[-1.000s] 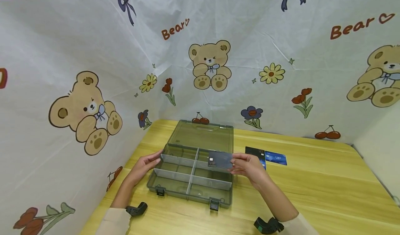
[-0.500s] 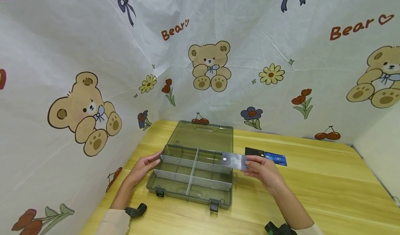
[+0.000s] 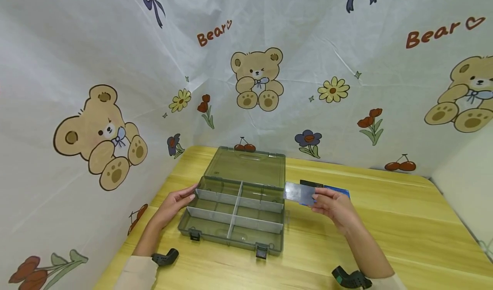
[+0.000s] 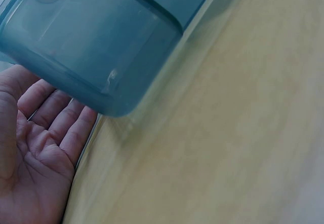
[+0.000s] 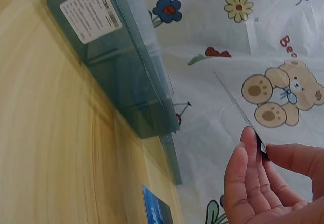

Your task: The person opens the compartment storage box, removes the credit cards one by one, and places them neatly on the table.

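Note:
A dark translucent compartment box [image 3: 209,228] stands on the table with its lid [image 3: 246,165] folded back. At its left side, my left hand [image 3: 173,204] touches the wall with extended fingers; the left wrist view shows the palm of that hand [image 4: 40,158] beside the box corner [image 4: 101,62]. My right hand [image 3: 337,206] pinches a grey, glossy card [image 3: 297,192] by its right end, just past the box's right edge. In the right wrist view the card [image 5: 239,110] appears edge-on between thumb and fingers.
Behind the right hand, a black card [image 3: 308,183] and blue cards [image 3: 340,191] lie on the table [image 3: 400,221], partly hidden. A patterned white cloth [image 3: 269,33] rises behind and at the left. A label [image 5: 91,13] shows on the box's underside.
My right hand has carried the grey card rightward, from above the box's right compartments to beyond its right edge. The card's printed VIP side no longer shows. My left hand keeps its place.

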Tool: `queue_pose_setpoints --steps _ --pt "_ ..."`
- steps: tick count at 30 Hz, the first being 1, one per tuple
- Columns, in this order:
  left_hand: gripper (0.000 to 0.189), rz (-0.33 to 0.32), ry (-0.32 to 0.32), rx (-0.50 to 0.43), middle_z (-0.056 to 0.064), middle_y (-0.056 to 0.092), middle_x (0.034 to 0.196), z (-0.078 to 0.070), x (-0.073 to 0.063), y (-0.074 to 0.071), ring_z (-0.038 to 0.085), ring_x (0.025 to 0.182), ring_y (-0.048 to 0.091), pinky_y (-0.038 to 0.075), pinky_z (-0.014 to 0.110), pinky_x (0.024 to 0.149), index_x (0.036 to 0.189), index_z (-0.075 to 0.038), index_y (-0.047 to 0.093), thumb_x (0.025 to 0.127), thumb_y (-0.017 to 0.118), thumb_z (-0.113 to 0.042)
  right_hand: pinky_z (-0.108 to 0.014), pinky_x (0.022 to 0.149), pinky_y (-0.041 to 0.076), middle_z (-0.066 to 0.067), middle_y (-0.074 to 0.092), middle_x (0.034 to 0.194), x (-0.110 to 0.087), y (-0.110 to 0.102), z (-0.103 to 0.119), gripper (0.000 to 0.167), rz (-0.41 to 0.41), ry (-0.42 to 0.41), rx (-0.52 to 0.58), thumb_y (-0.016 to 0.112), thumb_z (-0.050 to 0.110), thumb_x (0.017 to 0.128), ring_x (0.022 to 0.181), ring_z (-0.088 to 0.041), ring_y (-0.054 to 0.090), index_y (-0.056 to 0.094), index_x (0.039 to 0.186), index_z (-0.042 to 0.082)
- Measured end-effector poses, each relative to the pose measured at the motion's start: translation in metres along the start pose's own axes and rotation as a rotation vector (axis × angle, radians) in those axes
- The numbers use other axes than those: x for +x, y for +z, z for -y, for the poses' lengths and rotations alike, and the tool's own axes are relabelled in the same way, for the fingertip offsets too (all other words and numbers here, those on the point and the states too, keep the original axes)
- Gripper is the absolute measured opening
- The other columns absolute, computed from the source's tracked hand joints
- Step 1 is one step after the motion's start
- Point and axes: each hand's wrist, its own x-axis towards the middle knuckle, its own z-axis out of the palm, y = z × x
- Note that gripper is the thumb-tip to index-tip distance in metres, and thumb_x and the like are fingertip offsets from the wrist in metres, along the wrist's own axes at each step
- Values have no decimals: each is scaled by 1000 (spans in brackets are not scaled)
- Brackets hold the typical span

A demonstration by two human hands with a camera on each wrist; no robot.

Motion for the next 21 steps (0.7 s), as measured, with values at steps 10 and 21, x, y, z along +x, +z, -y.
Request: queue_pose_setpoints --steps 10,21 --pt "53 -3 -4 1 7 38 159 0 0 -3 31 147 32 40 14 101 153 -11 47 105 59 -28 -32 81 60 -1 69 98 4 -25 4 29 -28 -11 -37 63 10 101 85 -20 74 62 128 -1" --pt "53 1 -12 -2 6 38 160 1 1 -1 31 147 31 40 15 101 153 -12 47 105 59 -29 -33 81 60 1 71 94 4 -53 8 13 -70 -9 -36 64 9 101 86 -21 75 70 112 12"
